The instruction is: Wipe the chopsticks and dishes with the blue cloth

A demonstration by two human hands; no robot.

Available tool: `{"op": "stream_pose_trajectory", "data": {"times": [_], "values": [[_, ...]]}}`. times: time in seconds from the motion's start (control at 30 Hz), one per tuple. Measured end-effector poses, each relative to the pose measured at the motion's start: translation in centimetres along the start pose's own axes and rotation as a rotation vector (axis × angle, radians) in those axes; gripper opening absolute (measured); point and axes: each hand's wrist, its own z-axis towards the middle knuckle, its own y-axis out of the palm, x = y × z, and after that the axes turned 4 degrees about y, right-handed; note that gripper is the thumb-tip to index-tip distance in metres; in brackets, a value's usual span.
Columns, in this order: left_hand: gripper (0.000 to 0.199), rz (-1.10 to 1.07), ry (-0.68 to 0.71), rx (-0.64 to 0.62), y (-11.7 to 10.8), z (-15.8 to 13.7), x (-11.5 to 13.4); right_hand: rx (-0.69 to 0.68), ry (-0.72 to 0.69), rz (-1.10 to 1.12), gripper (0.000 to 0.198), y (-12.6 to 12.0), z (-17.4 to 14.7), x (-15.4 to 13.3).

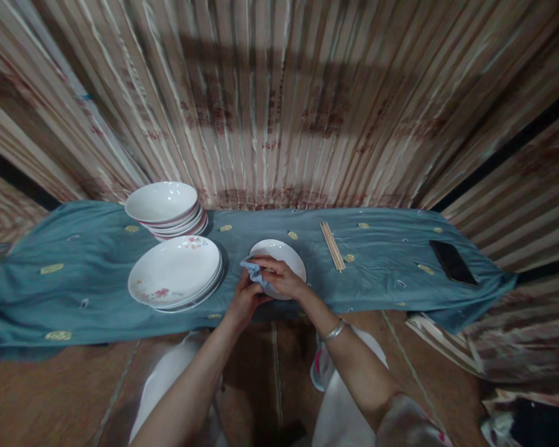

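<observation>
A round white dish [284,249] with a thin dark rim lies in front of me; I cannot tell whether it is a shallow bowl or a plate. My left hand [245,302] grips its near-left edge, with the fingertips partly hidden. My right hand [282,278] reaches over the dish with its fingers closed on a crumpled light-blue cloth [254,273]. The cloth is at the dish's left rim, between my two hands. Part of the dish is covered by my right hand.
Left of the dish stand a stack of white plates [177,273] with red flower prints and, behind it, stacked white bowls [163,202]. Several wooden chopsticks [332,246] and a black phone [453,262] lie rightward on the teal cloth-covered table [382,282]. A striped curtain [279,124] hangs behind.
</observation>
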Motion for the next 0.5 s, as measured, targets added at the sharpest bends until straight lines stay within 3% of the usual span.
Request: {"op": "stream_pose_trajectory", "data": {"times": [0.13, 0.33, 0.5], "values": [[0.047, 0.010, 0.003, -0.008, 0.0, 0.0, 0.0, -0.086, 0.016, 0.055, 0.033, -0.6, -1.0, -0.3], [0.080, -0.014, -0.021, -0.041, 0.0, -0.2, 0.6, -0.158, 0.115, 0.090, 0.028, -1.6, -2.2, -0.3], [0.085, -0.008, -0.034, -0.068, 0.1, 0.0, 0.7, -0.192, 0.200, 0.051, 0.026, -2.4, -3.3, -0.3]]}}
